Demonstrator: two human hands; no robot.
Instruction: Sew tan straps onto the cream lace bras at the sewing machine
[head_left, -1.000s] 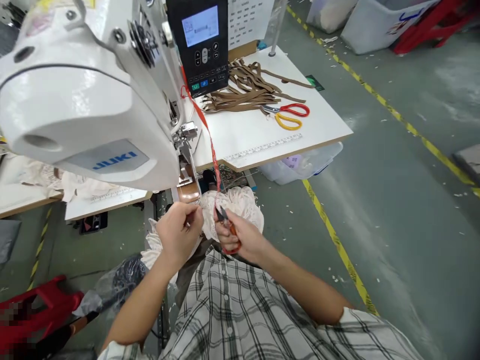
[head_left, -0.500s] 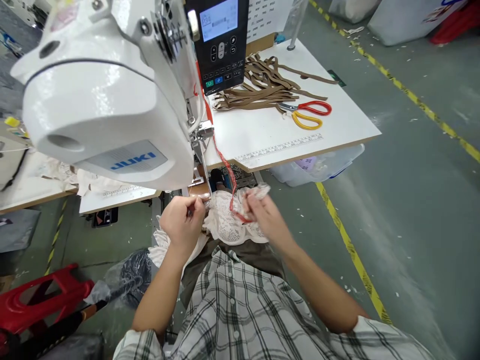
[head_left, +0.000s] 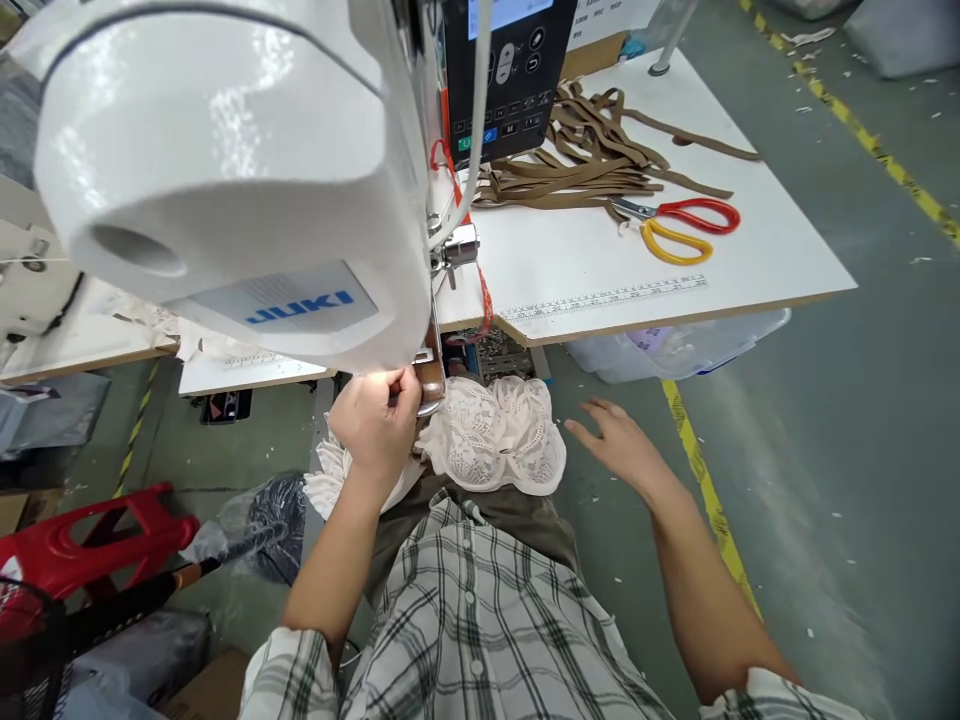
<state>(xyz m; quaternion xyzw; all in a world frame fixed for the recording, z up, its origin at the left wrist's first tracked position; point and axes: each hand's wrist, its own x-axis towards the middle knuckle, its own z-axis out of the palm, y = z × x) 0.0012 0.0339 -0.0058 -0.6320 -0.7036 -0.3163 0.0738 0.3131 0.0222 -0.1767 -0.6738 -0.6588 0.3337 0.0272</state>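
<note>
My left hand (head_left: 379, 420) is closed in a pinch beneath the head of the white sewing machine (head_left: 247, 220), beside the end of its arm (head_left: 431, 380). What the fingertips hold is hidden. Just to the right, a white lace bra (head_left: 499, 440) lies over my lap, its cups facing up. My right hand (head_left: 615, 440) hovers off the bra's right side, fingers apart and holding nothing. A red cord (head_left: 486, 300) hangs from the machine at the table's edge.
Brown straps (head_left: 592, 160) are heaped on the white table (head_left: 757, 250), next to scissors (head_left: 682, 225) with red and yellow handles. A control panel (head_left: 502, 80) stands behind the machine. Below the table is a clear plastic bin (head_left: 675, 345); a red stool (head_left: 90, 540) is at lower left.
My right hand has let go of the lace and the red cord and moved right. The cord no longer lies across the bra. My left hand stays pinched by the machine; the view has shifted.
</note>
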